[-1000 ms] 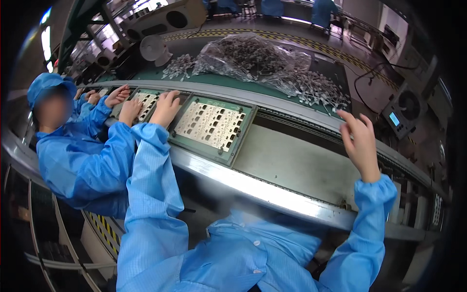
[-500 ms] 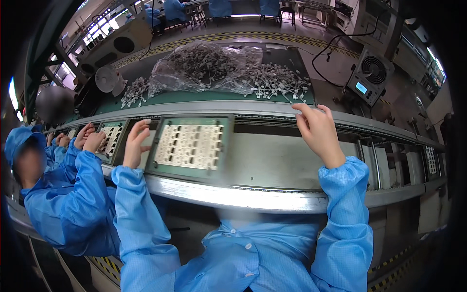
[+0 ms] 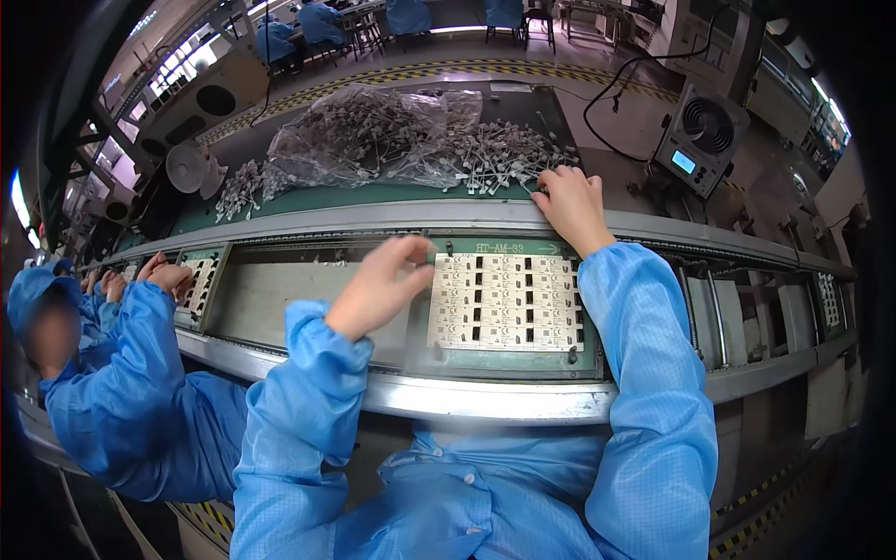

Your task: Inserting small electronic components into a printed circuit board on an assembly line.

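A green carrier frame [image 3: 448, 358] lies on the conveyor before me, bearing a panel of pale circuit boards [image 3: 504, 303] with rows of dark parts. Beside the panel's left edge is my left hand [image 3: 381, 285], thumb and fingers apart, holding nothing I can see; its fingertips are slightly blurred. My right hand [image 3: 574, 207] reaches over the far rail to the near right edge of a pile of short cables with white connectors [image 3: 509, 159]. Its thumb and fingers are bent together there; whatever they pinch is too small to make out.
A clear plastic bag [image 3: 359, 135] full of cables lies on the green table [image 3: 373, 193]. The metal rail [image 3: 467, 397] runs along my side. At left a co-worker in blue [image 3: 140, 401] handles another carrier [image 3: 201, 289]. A fan-fronted device [image 3: 700, 140] stands at right.
The carrier with its boards has moved right along the conveyor. My left hand has come right beside it. My right hand has moved away from me, to the edge of the cable pile.
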A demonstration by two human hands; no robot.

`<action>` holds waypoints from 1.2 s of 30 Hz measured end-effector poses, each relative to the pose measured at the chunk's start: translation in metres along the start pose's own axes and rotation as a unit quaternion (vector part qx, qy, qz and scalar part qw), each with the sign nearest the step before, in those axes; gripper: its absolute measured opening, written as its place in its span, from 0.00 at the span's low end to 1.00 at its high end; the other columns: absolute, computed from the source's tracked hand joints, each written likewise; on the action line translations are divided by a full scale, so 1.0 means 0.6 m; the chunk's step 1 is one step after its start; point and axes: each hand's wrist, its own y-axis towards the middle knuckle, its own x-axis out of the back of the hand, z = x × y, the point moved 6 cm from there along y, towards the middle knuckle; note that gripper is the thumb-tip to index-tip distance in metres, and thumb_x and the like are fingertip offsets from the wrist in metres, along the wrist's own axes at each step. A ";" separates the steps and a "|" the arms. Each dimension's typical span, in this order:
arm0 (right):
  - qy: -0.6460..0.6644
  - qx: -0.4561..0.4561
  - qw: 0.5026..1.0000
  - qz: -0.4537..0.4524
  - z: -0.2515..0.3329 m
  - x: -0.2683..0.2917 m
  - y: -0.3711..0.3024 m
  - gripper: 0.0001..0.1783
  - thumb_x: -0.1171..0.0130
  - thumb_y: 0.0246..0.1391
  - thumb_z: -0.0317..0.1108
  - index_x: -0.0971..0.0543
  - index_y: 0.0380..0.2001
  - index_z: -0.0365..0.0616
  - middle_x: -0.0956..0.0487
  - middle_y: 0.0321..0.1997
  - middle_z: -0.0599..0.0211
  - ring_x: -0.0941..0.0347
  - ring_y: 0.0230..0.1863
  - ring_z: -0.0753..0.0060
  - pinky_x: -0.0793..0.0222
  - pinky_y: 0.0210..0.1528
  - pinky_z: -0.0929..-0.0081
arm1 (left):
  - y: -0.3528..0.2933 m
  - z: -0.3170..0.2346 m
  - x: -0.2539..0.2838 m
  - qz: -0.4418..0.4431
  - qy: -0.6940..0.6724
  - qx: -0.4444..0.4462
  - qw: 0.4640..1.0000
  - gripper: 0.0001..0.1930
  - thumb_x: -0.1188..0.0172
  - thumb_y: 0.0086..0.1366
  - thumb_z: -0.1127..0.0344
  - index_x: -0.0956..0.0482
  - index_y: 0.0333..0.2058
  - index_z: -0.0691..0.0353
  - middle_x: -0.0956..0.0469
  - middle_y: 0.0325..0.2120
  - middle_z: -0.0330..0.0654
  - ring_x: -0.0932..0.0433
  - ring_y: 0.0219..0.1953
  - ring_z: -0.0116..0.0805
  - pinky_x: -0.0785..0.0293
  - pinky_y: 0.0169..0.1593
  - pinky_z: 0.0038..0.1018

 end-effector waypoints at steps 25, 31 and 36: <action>0.307 -0.073 0.940 -0.133 -0.051 0.123 0.030 0.11 0.37 0.55 0.29 0.20 0.42 0.39 0.18 0.32 0.62 0.21 0.33 0.69 0.25 0.39 0.73 | 0.298 -0.103 0.090 -0.224 0.061 -0.183 0.955 0.10 0.37 0.61 0.66 0.15 0.39 0.62 0.14 0.32 0.47 0.14 0.36 0.38 0.21 0.43 0.30; 0.506 -0.120 0.846 -0.117 -0.063 0.111 0.027 0.08 0.38 0.60 0.28 0.19 0.40 0.36 0.18 0.36 0.72 0.23 0.36 0.80 0.27 0.42 0.80 | 0.203 -0.078 0.099 -0.236 -0.131 -0.185 0.945 0.08 0.35 0.63 0.67 0.16 0.39 0.63 0.14 0.32 0.41 0.17 0.37 0.27 0.23 0.42 0.26; 0.403 -0.038 0.910 -0.083 0.043 0.164 -0.007 0.06 0.37 0.58 0.26 0.21 0.38 0.37 0.18 0.36 0.69 0.23 0.36 0.79 0.27 0.41 0.79 | 0.061 -0.078 0.024 -0.210 0.292 -0.304 0.882 0.05 0.32 0.58 0.64 0.19 0.29 0.55 0.19 0.25 0.34 0.23 0.33 0.38 0.34 0.44 0.36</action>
